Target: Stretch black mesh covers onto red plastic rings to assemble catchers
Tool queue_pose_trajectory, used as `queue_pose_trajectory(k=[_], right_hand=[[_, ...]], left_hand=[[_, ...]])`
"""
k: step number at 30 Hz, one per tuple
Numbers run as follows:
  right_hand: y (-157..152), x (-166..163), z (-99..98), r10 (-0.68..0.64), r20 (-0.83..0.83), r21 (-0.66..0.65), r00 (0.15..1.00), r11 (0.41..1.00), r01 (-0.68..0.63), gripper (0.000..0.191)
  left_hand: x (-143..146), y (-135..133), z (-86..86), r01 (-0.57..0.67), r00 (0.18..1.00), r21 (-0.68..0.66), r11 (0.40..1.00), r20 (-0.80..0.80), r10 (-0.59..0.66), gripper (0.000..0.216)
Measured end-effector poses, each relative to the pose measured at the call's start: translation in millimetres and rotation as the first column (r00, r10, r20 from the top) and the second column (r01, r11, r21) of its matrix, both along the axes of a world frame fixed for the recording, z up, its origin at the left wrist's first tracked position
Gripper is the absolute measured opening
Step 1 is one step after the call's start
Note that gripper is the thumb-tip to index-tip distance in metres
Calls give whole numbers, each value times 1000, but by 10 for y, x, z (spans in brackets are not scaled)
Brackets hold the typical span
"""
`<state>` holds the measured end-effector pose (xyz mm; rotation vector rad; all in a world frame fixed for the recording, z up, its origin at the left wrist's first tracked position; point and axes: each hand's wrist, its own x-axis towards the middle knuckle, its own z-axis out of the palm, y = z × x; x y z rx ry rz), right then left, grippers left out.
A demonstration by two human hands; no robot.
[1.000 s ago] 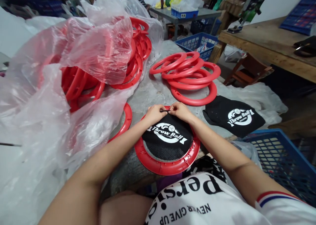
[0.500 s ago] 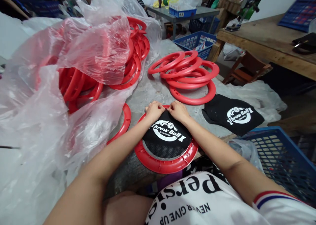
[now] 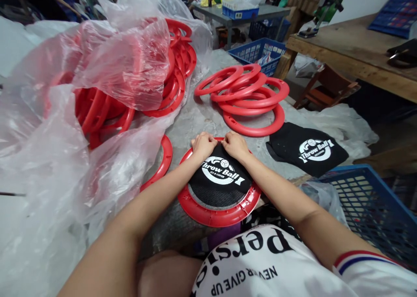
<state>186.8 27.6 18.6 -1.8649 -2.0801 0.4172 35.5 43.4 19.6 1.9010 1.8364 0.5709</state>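
Note:
A red plastic ring (image 3: 217, 213) lies on the grey table in front of me. A black mesh cloth printed "Throw Ball" (image 3: 220, 178) is spread over it. My left hand (image 3: 202, 144) and my right hand (image 3: 235, 144) sit side by side at the ring's far rim. Both have their fingers curled down, pressing the cloth's far edge onto the rim. A second black "Throw Ball" cloth (image 3: 306, 150) lies flat to the right.
Several loose red rings (image 3: 249, 98) are piled beyond my hands. At the left, clear plastic bags (image 3: 65, 127) hold many more red rings. A blue crate (image 3: 368, 206) stands at the lower right, another blue basket (image 3: 257, 51) farther back. A wooden bench (image 3: 355, 58) runs along the right.
One second ago both hands pinched the cloth's edge lifted above the far rim. They have since lowered it and now press it down on the rim.

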Motion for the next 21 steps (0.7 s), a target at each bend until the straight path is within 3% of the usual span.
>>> queue_pose_trajectory(k=[9, 21], right_hand=[[-17, -4, 12, -3, -6, 15, 1000, 1000, 3, 21], [-21, -32, 64, -20, 52, -27, 998, 999, 21, 27]], left_hand=[[-9, 8, -37, -1, 1000, 18, 1000, -4, 1, 15], [41, 27, 65, -12, 992, -53, 998, -128, 5, 15]])
